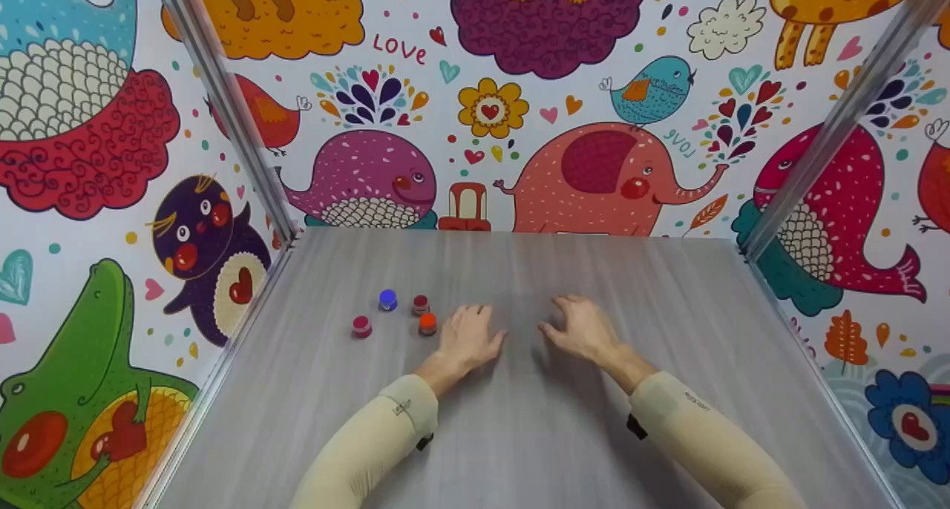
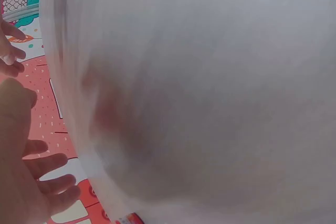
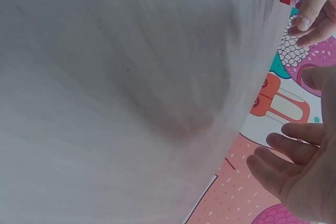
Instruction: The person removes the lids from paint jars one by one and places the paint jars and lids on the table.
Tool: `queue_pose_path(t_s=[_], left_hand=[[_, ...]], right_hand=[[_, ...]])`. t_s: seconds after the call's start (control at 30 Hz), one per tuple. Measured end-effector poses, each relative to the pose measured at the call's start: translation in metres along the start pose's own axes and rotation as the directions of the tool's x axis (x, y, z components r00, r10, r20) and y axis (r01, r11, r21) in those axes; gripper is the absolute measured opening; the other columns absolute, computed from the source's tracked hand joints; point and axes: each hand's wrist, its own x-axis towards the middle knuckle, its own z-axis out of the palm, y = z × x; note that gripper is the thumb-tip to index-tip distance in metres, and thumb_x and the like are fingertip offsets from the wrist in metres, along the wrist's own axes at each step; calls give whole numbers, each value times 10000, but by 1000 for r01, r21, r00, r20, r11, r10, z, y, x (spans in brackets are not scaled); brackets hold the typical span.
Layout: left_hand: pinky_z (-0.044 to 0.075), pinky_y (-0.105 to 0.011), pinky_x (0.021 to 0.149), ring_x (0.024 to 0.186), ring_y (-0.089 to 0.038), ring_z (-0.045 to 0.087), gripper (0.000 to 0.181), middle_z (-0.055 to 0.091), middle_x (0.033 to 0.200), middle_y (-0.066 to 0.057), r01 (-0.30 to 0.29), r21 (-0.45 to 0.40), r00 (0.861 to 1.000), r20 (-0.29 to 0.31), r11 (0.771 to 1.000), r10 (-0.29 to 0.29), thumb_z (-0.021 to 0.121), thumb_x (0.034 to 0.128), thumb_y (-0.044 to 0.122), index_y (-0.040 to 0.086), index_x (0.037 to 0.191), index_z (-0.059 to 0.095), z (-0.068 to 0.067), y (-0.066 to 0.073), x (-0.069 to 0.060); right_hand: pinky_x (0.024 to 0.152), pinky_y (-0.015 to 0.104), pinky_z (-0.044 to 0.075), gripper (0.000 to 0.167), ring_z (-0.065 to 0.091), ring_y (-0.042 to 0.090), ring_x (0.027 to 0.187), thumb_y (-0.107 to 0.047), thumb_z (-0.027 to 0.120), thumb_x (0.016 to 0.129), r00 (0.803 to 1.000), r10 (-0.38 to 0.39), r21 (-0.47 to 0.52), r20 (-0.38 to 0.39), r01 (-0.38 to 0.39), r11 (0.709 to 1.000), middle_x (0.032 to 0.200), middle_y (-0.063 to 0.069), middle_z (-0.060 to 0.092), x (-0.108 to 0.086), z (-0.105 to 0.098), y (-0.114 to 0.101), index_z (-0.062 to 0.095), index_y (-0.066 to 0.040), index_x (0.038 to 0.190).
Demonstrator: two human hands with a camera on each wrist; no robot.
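Observation:
My left hand [image 1: 469, 338] hovers over the grey table, palm down with fingers loosely spread, holding nothing. Just left of it in the head view stands a small orange-lidded jar [image 1: 427, 324]. Behind that is a dark red jar [image 1: 421, 305]; a blue jar [image 1: 388, 300] and a crimson jar [image 1: 361, 326] sit farther left. My right hand [image 1: 582, 331] is raised to the right, fingers slightly bent and apart, with nothing in them. Both wrist views show loose fingers on the left hand [image 2: 44, 177] and the right hand [image 3: 299, 166].
The grey tabletop [image 1: 505, 435] runs back to a wall [image 1: 415, 19] printed with cartoon animals. Metal posts [image 1: 230, 116] rise at both back corners, and a metal rail [image 1: 215, 383] follows the left edge. The jars are grouped on the table's left half.

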Motion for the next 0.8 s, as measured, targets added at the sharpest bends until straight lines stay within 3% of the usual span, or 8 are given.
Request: queue_pose_path(t_s=[0.5,0.8], left_hand=[[601,-521,1138,1309,-351,735,530,779,1403,-149,-7,-44,1000,-21,999,6,702,1090,465,62,1434,716,0,-7,-5],[601,-508,1137,1282,-340,738,513,787,1379,-144,-42,-38,998,-55,998,40,701,1094,459,58,1414,726,0,-10,-11]], right_hand=[[970,584,652,379,809,402,1104,-259,864,965,999,16,76,34,-18,997,1190,211,830,4,-4,-12,810,25,1211],[918,561,671,347,811,378,1056,-242,870,968,999,3,95,41,-6,995,1140,205,834,3,-1,-17,811,15,1193]])
